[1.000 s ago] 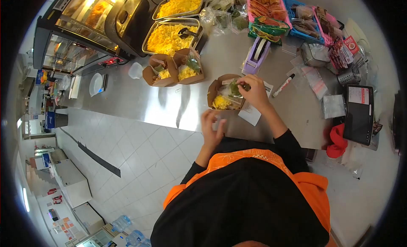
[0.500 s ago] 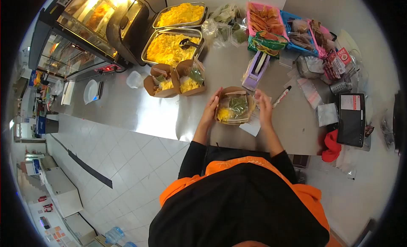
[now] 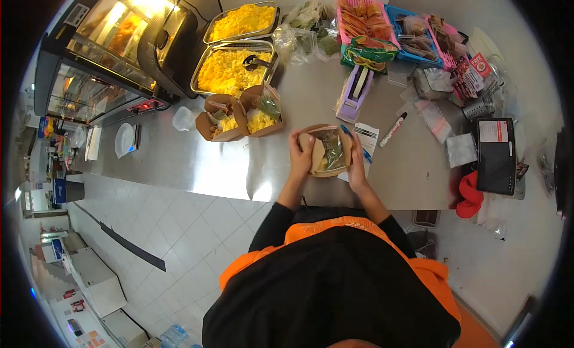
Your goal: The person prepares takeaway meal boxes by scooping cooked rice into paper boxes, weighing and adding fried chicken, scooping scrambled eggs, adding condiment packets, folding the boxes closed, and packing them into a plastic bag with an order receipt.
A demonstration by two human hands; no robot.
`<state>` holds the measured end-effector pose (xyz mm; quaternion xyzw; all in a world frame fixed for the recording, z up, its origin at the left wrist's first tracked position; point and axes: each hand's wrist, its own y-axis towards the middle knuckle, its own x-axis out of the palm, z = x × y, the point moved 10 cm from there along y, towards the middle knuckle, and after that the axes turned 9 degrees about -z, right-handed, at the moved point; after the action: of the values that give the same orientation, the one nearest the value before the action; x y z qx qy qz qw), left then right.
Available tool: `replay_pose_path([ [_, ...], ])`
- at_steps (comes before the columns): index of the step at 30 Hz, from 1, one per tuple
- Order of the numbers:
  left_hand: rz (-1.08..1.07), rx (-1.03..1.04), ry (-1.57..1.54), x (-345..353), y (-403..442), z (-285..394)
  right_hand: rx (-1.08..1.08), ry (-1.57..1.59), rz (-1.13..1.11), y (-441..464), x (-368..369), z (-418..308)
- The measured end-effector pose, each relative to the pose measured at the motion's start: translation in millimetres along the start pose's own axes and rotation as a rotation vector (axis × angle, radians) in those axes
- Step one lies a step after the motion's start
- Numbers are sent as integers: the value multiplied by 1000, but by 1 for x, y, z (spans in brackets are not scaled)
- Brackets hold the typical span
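Your left hand (image 3: 302, 152) curls around a cardboard food box (image 3: 326, 152), thumb against its flap, while your right hand (image 3: 357, 162) cups the opposite side, a blue pen-like item (image 3: 367, 156) beside it. The box sits on your side of the purple tape dispenser (image 3: 354, 97); two filled boxes (image 3: 242, 116) stand to the dispenser's left.

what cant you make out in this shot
All in the head view:
- what lies under the bag in the box: hidden by the bag
- print on the slip: too small
- contents of the glass cabinet: glare
- bottles: cut off by bottom edge
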<state>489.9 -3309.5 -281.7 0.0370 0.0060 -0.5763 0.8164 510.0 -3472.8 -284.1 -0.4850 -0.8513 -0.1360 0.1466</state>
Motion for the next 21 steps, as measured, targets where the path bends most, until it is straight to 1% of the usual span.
replay_pose_path([
  [2, 97, -16, -56, -2, -27, 2, -131, -306, 22, -21, -2, -8],
  [3, 143, -26, -84, -5, -42, 1, -104, -262, 15, -18, -2, -4],
  [6, -2, -52, -162, -13, -64, -11, -19, -134, 5, -14, -4, 7],
  [7, -22, -49, -246, -17, -62, -6, 10, -91, 0, -12, -4, 10],
  [9, -176, -196, -263, -17, -47, -3, 63, -4, -15, -5, -2, 17],
  [10, -250, -269, -270, -12, -39, -5, 93, -8, -22, 0, 2, 15],
  [11, -273, -167, -413, -12, -27, -12, 125, -13, -30, 6, 5, 12],
  [14, -456, -207, -493, 17, -6, 6, 177, 61, -59, 22, 9, 20],
  [15, -395, -181, -404, 16, 1, -4, 186, 101, -70, 25, 10, 24],
  [18, -383, -237, -513, 24, 0, -26, 190, 242, -2, 28, 0, 38],
  [20, -400, -72, -443, 15, 5, -40, 170, 286, 20, 29, -3, 38],
  [21, -408, 6, -409, 13, 5, -28, 163, 308, 34, 27, -5, 39],
])
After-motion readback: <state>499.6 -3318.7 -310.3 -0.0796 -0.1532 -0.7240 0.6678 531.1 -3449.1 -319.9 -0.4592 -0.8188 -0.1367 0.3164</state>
